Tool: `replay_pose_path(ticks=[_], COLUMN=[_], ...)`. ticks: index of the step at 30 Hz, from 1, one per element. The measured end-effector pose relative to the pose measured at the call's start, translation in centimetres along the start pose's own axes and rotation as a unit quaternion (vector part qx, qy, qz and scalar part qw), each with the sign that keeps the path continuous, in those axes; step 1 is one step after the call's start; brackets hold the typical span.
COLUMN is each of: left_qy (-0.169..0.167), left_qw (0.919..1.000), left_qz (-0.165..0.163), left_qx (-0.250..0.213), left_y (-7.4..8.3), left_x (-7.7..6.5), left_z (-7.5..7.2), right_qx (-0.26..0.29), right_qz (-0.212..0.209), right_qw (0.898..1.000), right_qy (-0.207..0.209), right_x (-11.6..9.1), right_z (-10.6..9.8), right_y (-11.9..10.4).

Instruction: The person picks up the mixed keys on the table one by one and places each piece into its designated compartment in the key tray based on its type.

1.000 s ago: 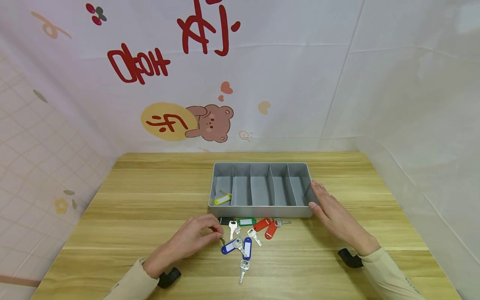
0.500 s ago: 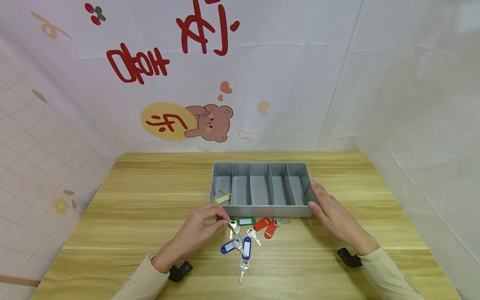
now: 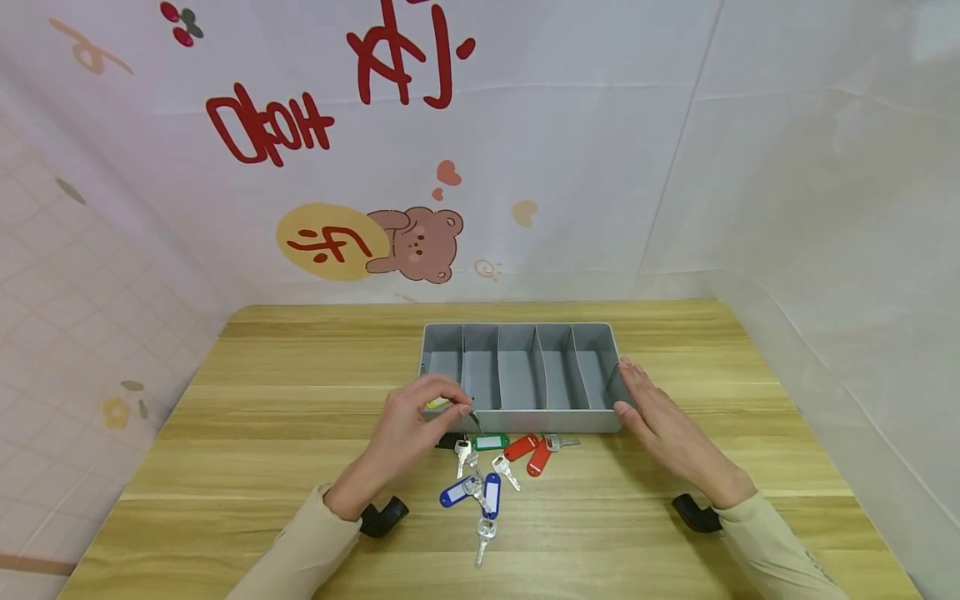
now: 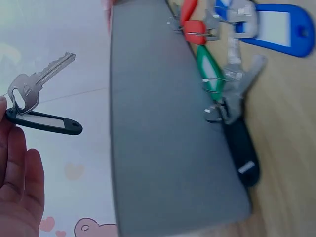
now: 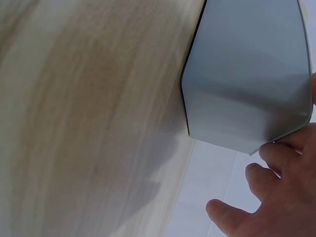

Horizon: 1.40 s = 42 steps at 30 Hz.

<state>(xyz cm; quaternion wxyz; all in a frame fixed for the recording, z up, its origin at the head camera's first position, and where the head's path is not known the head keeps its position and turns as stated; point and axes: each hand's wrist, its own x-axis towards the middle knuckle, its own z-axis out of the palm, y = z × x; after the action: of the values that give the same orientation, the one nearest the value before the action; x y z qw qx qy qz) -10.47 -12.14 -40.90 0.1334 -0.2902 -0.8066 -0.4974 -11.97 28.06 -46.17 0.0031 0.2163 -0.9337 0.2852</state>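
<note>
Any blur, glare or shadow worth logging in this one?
Head view: lighting mostly even, with a pale bright patch on the backdrop at upper right; left wrist view: the key at left looks fairly crisp, but the green tag is blurred; right wrist view: the table grain is soft, with a diffuse shadow, and a darker band crosses the tray.

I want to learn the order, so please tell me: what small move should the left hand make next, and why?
Probably move the key forward over the second compartment from the left: the left hand holds it near the front of the tray, and its black tag differs from the yellow tag in the leftmost compartment.
</note>
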Motion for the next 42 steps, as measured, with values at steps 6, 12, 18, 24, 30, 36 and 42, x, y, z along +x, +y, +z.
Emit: replay_pose_path(ticks=[6,12,18,24,30,36,42], left_qy=[0.028,0.051,0.07,0.076,0.065,0.046,0.033], left_qw=[0.9991,0.9983,0.9969,0.9958,0.9955,0.9943,0.9919], left_qz=[0.03,0.029,0.016,-0.007,-0.039,-0.064,-0.075], left_qx=[-0.007,0.007,0.032,0.049,0.057,0.072,0.097], left_y=[0.1,-0.1,-0.7,-1.6,-2.5,-3.3,-3.7], left_x=[1.5,2.8,3.7,4.3,4.4,4.4,4.5], left_z=[0.4,0.8,1.5,2.0,2.3,2.6,2.7], right_qx=[-0.001,-0.001,-0.007,-0.005,-0.005,-0.006,-0.003], right_qz=[-0.005,-0.006,-0.009,-0.005,-0.008,-0.009,-0.008], right_qw=[1.0,1.0,1.0,1.0,1.0,1.0,1.0], right_qy=[0.004,0.005,0.007,0.005,0.007,0.008,0.009], right_x=[0.1,0.2,0.2,0.2,0.2,0.1,0.0], right_z=[0.0,0.0,-0.1,-0.1,-0.1,-0.1,-0.1], right_y=[-0.1,-0.1,-0.1,-0.2,-0.2,-0.2,-0.3])
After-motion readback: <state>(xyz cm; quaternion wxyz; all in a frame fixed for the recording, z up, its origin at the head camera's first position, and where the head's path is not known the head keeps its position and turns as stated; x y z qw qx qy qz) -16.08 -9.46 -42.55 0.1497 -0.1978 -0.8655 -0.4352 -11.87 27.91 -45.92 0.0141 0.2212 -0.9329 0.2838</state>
